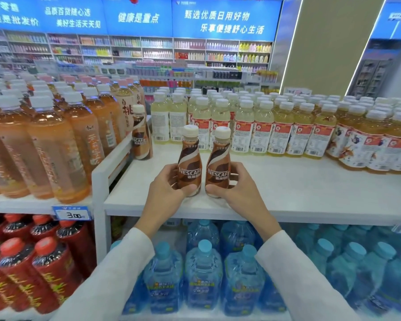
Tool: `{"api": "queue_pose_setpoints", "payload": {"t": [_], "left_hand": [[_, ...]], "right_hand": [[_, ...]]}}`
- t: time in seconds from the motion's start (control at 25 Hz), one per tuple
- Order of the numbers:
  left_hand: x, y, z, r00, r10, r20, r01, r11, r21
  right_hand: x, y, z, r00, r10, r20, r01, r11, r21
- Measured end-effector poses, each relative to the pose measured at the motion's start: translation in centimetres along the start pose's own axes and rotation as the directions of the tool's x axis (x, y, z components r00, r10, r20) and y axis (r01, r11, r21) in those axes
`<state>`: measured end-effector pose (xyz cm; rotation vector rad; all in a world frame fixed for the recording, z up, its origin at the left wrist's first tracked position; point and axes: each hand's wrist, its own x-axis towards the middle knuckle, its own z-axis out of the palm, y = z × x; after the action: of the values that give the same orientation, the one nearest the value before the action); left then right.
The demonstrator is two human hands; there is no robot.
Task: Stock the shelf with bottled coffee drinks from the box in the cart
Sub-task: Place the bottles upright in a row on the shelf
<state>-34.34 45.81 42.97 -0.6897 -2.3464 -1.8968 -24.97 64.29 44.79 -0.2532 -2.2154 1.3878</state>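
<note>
Two brown Nescafe coffee bottles with cream caps stand side by side near the front of the white shelf (287, 188). My left hand (167, 188) grips the left bottle (189, 158) around its lower half. My right hand (236, 188) grips the right bottle (219, 161) the same way. A third coffee bottle (141, 135) stands alone at the shelf's back left corner, against the divider. The box and the cart are out of view.
Pale yellow drink bottles (252, 126) fill the back of the shelf, orange ones (368, 140) the right end. Amber tea bottles (44, 140) crowd the neighbouring shelf on the left. Below are blue water bottles (202, 274) and red-capped bottles (33, 262).
</note>
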Motion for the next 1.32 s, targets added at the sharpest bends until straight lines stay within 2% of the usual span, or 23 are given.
{"api": "queue_pose_setpoints", "payload": {"t": [0.28, 0.44, 0.52, 0.68, 0.92, 1.16, 1.32], "left_hand": [[-0.6, 1.2, 0.7, 0.999, 0.001, -0.044, 0.001, 0.999, 0.041], [-1.3, 1.8, 1.0, 0.997, -0.013, -0.07, 0.02, 0.996, 0.092], [-1.9, 1.8, 1.3, 0.993, 0.005, -0.114, 0.012, 0.988, 0.153], [-1.9, 2.0, 1.8, 0.976, -0.01, -0.216, 0.046, 0.985, 0.164], [3.1, 1.8, 0.3, 0.955, -0.09, -0.281, 0.142, 0.974, 0.174], [7.9, 1.4, -0.6, 0.916, -0.085, -0.393, 0.179, 0.961, 0.209], [9.5, 0.5, -0.3, 0.886, -0.1, -0.453, 0.195, 0.966, 0.168]], "right_hand": [[-0.5, -0.4, -0.8, 1.0, 0.02, -0.015, -0.019, 0.999, 0.032], [-1.1, -0.6, -0.8, 0.999, 0.036, 0.025, -0.037, 0.997, 0.073], [-1.6, -0.5, -0.5, 0.999, 0.046, -0.019, -0.045, 0.997, 0.063], [-1.2, -0.5, 0.9, 0.989, 0.022, -0.145, -0.024, 1.0, -0.012], [4.2, -1.7, 4.5, 0.997, 0.007, -0.081, -0.009, 0.999, -0.034], [9.8, -2.0, 9.0, 0.998, 0.036, -0.054, -0.035, 0.999, 0.01], [11.7, -1.8, 10.5, 0.997, 0.053, -0.052, -0.052, 0.999, 0.015]]}}
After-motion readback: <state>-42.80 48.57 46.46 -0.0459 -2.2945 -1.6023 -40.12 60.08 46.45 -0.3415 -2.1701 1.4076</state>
